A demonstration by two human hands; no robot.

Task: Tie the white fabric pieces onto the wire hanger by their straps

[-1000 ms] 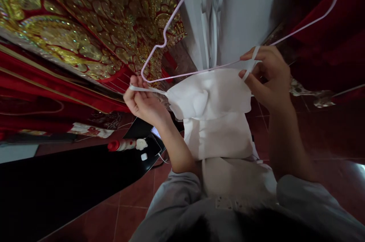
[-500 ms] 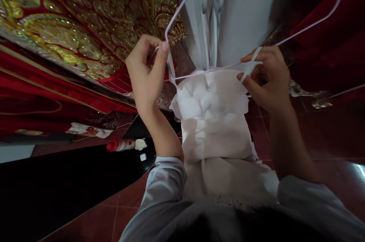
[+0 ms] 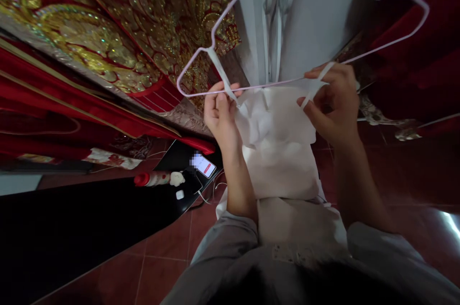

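Observation:
A pale pink hanger (image 3: 406,39) spans the upper middle, its long bottom bar running above a white garment (image 3: 283,118) with thin straps. One strap (image 3: 219,67) sits in the hanger's left notch and comes down across the bar. My left hand (image 3: 224,113) is at the foot of that strap, its fingers curled around strap and bar. On the other side, my right hand (image 3: 334,103) pinches the second white strap (image 3: 316,87) in a loop between thumb and fingers, close beside the bar. The garment hangs down in front of my body.
Red cloth with gold sequins (image 3: 136,31) hangs at the left, dark red cloth (image 3: 413,79) at the right. A black table (image 3: 89,228) at lower left bears a red-capped bottle (image 3: 154,179), a small white case (image 3: 180,194) and a lit phone (image 3: 204,166). Silver handles (image 3: 273,17) stand behind the hanger.
My left hand has moved down and right, away from the hanger's left end to the foot of the strap. The strap now lies in the left notch. My right hand keeps its pinch.

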